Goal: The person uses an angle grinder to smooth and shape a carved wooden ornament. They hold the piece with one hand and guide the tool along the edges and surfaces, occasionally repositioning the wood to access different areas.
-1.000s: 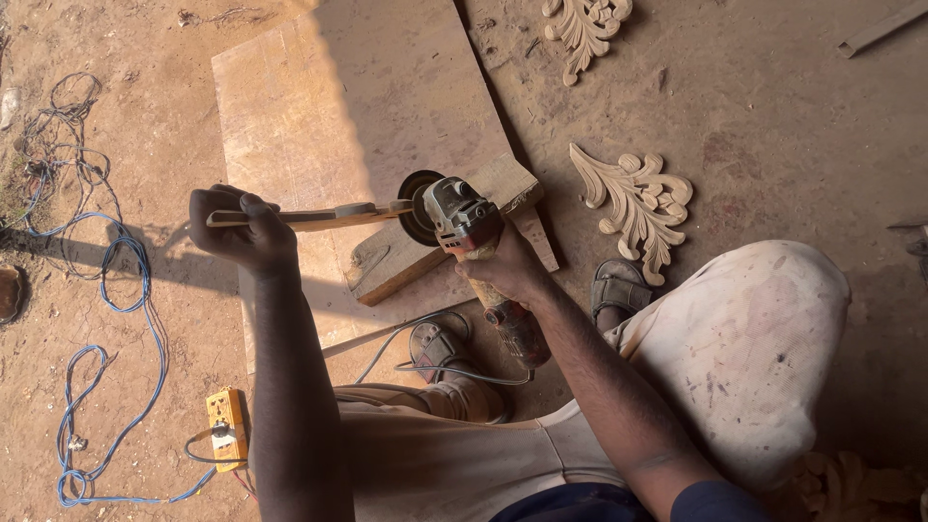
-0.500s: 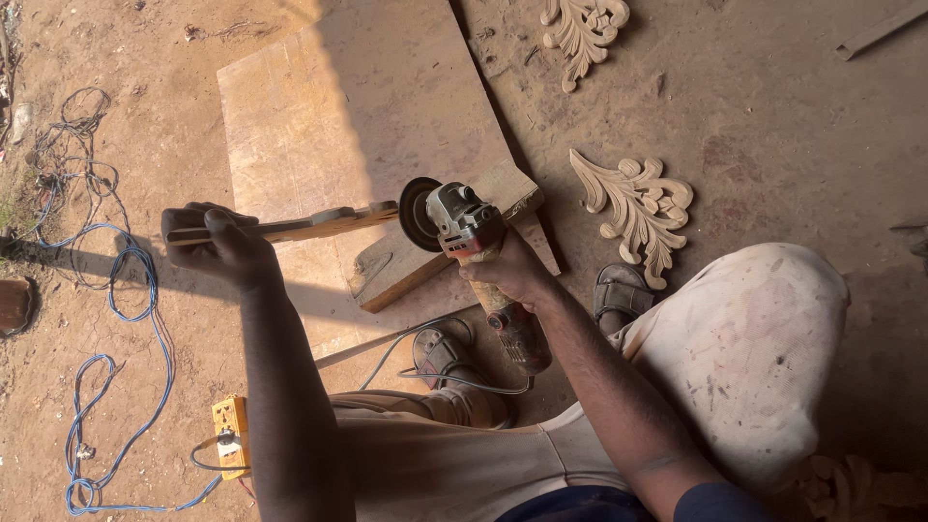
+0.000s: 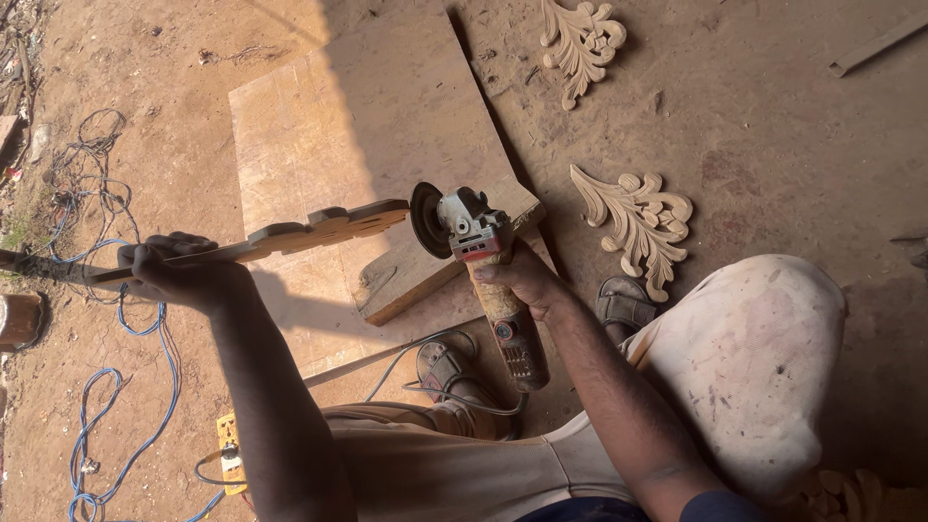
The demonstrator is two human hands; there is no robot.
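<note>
My left hand (image 3: 182,271) grips a long, thin carved wooden strip (image 3: 309,229) and holds it level above the ground. The strip's right end reaches the dark disc of an angle grinder (image 3: 474,242). My right hand (image 3: 522,280) is closed around the grinder's body, with the disc facing left toward the strip's tip. The grinder's cable (image 3: 425,358) loops down by my sandalled foot (image 3: 447,372). Below the tools lie a flat wooden board (image 3: 329,126) and a thick wooden block (image 3: 425,271).
Two carved leaf ornaments (image 3: 638,217) (image 3: 578,37) lie on the dirt at the right and top. A blue cable (image 3: 106,387) coils at the left near a yellow socket box (image 3: 228,454). My bent knee in pale trousers (image 3: 754,358) fills the lower right.
My left hand has shifted left along the carved strip and drawn it leftward. The grinder stays in my right hand with its disc at the strip's end.
</note>
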